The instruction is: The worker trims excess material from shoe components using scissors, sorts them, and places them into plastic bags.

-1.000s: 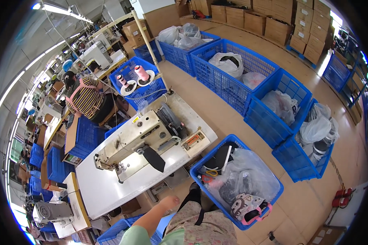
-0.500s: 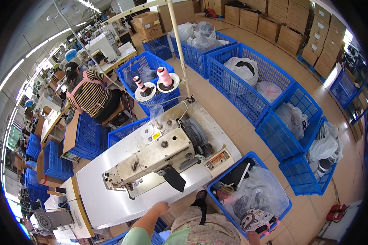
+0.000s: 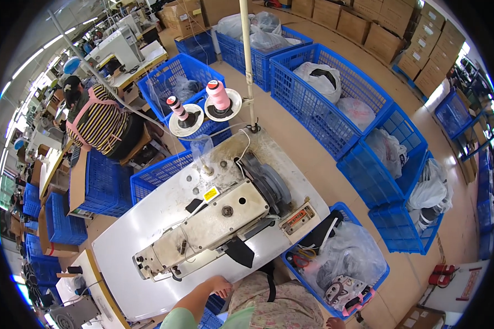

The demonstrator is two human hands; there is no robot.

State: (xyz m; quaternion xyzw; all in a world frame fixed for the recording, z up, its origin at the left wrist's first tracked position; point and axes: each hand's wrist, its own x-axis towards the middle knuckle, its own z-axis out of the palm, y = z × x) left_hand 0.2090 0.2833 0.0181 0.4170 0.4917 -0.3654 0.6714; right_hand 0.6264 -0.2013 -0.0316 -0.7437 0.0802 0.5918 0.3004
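My left hand (image 3: 219, 286) rests at the near edge of the white sewing table (image 3: 112, 247), its fingers curled in with nothing seen in them. Before it stands a cream industrial sewing machine (image 3: 208, 219), a black fabric piece (image 3: 240, 253) hanging by its near side. Only part of my right hand (image 3: 335, 323) shows at the lower rim, near the blue crate (image 3: 380, 282) on my right; its fingers are too cut off to read. In that crate lie clear plastic bags (image 3: 348, 255), a cartoon-patterned pouch (image 3: 343, 293) with pink trim, and red-handled scissors (image 3: 299, 261).
Two pink thread cones (image 3: 218, 96) stand on a holder behind the machine. Large blue crates (image 3: 326, 101) with bagged goods line the right side. A co-worker (image 3: 101, 120) in a striped top sits at the left. Cardboard boxes (image 3: 387, 44) are stacked at the back.
The view has shifted, with the machine and crates sitting differently in the picture. My right hand has drawn away from the patterned pouch. My left hand stays by the table edge.
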